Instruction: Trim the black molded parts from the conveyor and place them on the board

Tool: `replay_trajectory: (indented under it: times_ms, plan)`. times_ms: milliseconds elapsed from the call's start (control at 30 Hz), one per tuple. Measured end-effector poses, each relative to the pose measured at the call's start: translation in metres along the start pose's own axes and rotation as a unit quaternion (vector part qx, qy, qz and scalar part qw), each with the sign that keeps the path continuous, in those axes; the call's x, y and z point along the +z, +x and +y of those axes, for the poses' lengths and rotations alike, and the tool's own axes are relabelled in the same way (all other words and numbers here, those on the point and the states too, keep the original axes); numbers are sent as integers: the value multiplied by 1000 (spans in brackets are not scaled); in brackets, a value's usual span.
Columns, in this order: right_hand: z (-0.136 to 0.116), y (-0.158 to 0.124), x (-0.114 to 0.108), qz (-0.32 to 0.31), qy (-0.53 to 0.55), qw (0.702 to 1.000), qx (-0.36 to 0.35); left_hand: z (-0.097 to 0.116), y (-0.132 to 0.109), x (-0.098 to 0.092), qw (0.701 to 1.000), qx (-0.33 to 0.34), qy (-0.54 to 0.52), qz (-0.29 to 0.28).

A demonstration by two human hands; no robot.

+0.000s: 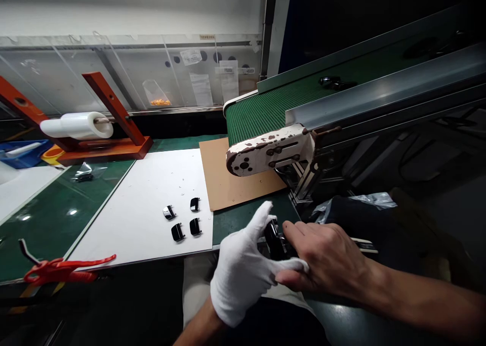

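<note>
In a white glove, my left hand (245,270) is closed around one side of a small glossy black plastic part (274,241). My bare right hand (328,257) meets it from the right, fingers curled and thumb underneath, at the part's other side. The fingers hide much of the part, and its far end cannot be seen. Several small curved black plastic pieces (177,231) with short prongs lie to the left on a white sheet (152,184).
A green conveyor belt (261,114) slopes down from the right, carrying a shiny black part (331,82). Under its end lies brown cardboard (220,179). A red air blow gun (63,271) hangs at the table's front edge. Plastic film roll (76,126) sits on a wooden stand (110,148).
</note>
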State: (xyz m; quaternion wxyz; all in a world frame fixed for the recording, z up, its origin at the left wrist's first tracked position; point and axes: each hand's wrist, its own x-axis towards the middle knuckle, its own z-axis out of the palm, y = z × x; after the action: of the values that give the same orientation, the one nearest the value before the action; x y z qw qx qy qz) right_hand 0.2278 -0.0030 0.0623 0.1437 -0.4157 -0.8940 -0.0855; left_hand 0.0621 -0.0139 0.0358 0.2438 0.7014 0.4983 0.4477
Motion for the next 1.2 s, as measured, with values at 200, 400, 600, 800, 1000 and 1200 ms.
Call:
replay_trajectory:
  times_ms: [200,400,600,800,1000,1200]
  plan:
    - [0,-1,3,-4,-5,1000,-2,-1,1,1,1000,16,5,6]
    - [1,-1,6,8,-12,1000,-12,-1,4,2,1000,14,6,9]
    - [1,0,7,20,-12,1000,-21,-3,6,2,1000,-11,-12,-3]
    - [2,2,6,49,3,998,-35,-6,7,3,998,-16,-57,-16]
    - [2,-6,1,111,220,969,29,-3,2,2,983,-25,-180,6]
    - [-1,-37,21,56,477,830,285,-2,0,-1,933,-47,-356,8]
